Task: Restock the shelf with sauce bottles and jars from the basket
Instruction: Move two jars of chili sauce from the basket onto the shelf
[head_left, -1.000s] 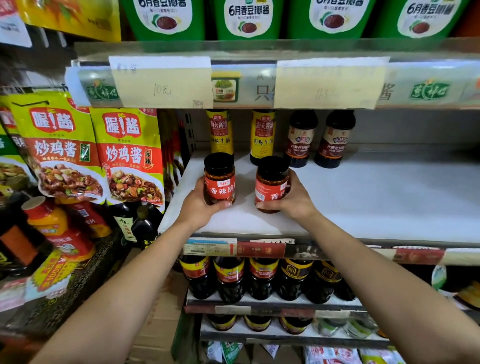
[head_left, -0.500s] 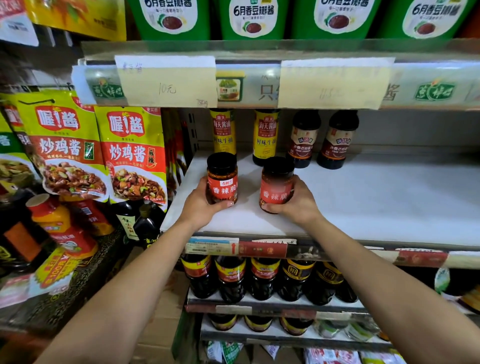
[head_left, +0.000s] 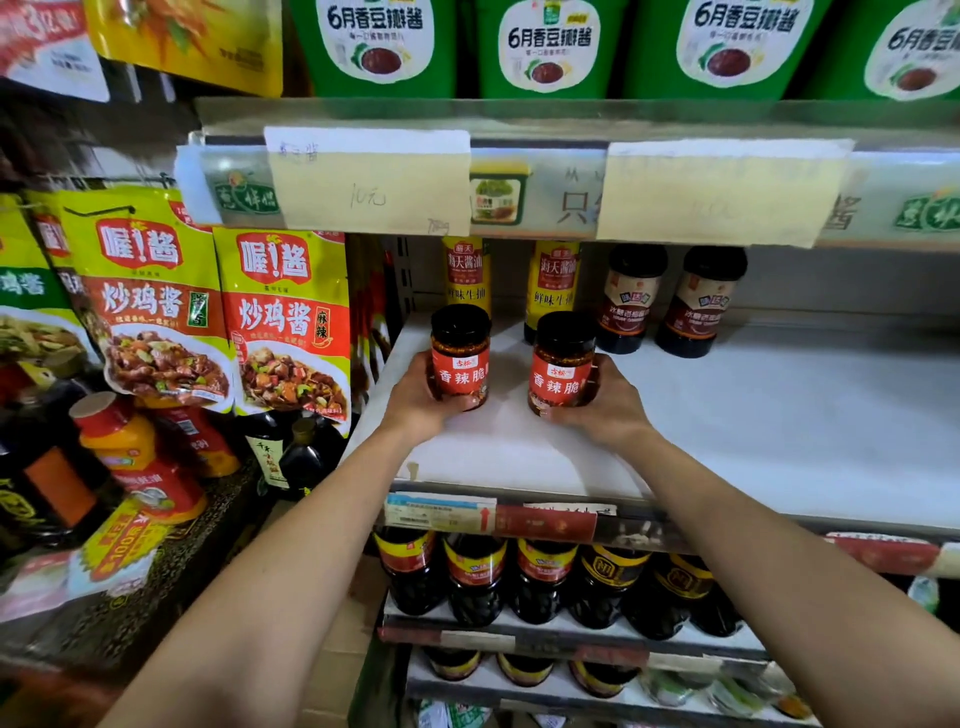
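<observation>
Evidently for neat facing, the left hand (head_left: 415, 402) wraps the left red-labelled, black-lidded glass chilli jar (head_left: 460, 358) and the right hand (head_left: 608, 410) wraps the matching right chilli jar (head_left: 563, 366). Both labels face outward at the front-left of the white shelf (head_left: 753, 436) (before the yellow-labelled soy bottles (head_left: 465, 275)). Whether the bases rest down I cannot tell.

"香辣脆" on both jars (head_left: 460, 364)

4 green tubs (head_left: 548, 52), hanging pouches (head_left: 285, 322)
</observation>
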